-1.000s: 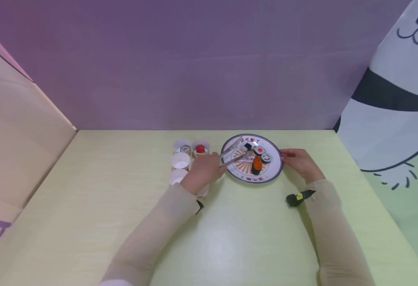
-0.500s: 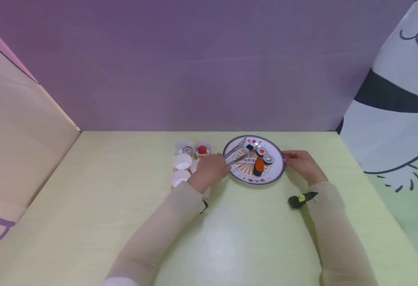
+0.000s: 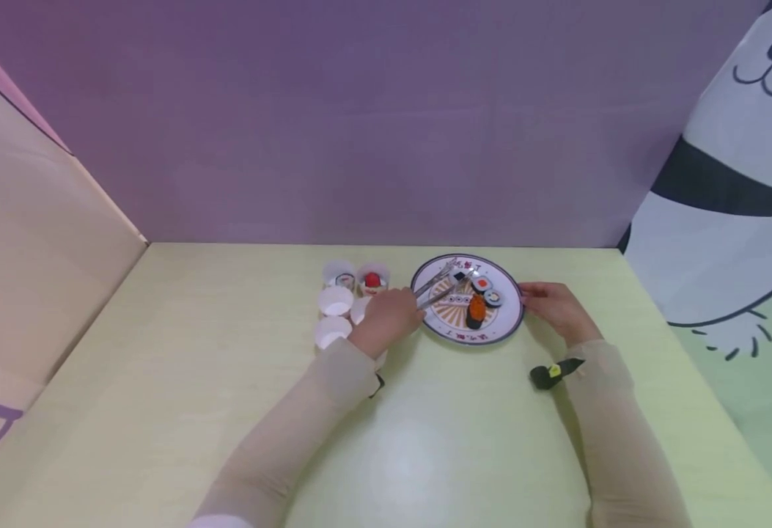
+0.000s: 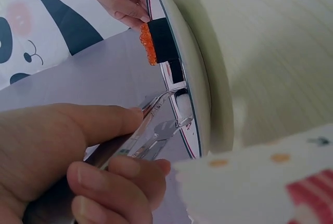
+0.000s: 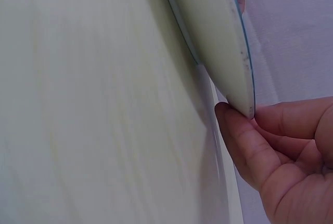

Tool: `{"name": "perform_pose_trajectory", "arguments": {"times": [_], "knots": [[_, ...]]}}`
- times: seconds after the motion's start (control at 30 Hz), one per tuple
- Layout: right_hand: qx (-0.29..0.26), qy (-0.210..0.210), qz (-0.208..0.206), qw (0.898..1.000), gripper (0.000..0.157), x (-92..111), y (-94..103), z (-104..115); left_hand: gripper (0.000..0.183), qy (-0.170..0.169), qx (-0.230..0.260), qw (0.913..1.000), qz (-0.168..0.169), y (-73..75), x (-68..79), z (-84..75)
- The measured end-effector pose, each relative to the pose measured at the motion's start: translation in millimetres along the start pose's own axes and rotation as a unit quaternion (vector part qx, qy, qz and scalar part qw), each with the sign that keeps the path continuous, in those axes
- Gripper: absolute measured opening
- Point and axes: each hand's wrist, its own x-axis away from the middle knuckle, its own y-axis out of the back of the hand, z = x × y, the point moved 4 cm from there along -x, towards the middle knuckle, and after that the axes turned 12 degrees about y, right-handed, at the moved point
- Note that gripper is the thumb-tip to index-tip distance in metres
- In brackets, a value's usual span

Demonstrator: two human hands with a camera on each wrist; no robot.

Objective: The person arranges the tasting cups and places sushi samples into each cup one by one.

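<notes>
My left hand grips metal tongs, whose tips reach over the round plate on both sides of a sushi roll with a black centre. In the left wrist view the tips sit right at this white piece. Thumb and fingers of my right hand pinch the plate's right rim. Also on the plate lie a roll with an orange-red centre, another pale-centred roll, and a piece topped with orange roe.
Left of the plate stand white paper cups in two columns, partly hidden by my left hand. One back cup holds a sushi roll, the other a red-topped piece. A black strap hangs at my right wrist.
The tong tips have shifted slightly about the black-centred roll. My right hand stays at the plate's rim, and the head view has moved a little.
</notes>
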Motion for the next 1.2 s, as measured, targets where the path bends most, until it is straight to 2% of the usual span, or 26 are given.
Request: {"name": "perform_pose_trajectory", "arguments": {"times": [0.17, 0.4, 0.8, 0.97, 1.2], "knots": [[0.005, 0.008, -0.002, 1.000, 0.043, 0.8, -0.4, 0.3, 0.045, -0.003, 0.002, 1.0000, -0.005, -0.8, -0.5, 1.4], [0.000, 0.007, 0.002, 1.000, 0.042, 2.0, -1.7, -1.1, 0.039, -0.018, 0.002, 0.9997, -0.016, -0.4, 2.5, 4.2], [0.004, 0.001, -0.003, 1.000, 0.043, 1.4, 0.4, 0.2, 0.044, -0.005, 0.016, 0.9997, -0.020, 5.5, 8.9, 9.4], [0.012, 0.008, -0.004, 1.000, 0.043, 2.1, -0.2, -0.2, 0.043, -0.001, 0.026, 0.9994, -0.023, 10.1, 15.5, 14.6], [0.023, 0.012, -0.005, 1.000, 0.042, 2.1, -1.7, 0.9, 0.035, -0.021, 0.029, 0.9980, -0.052, 14.9, 25.4, 29.2]]}}
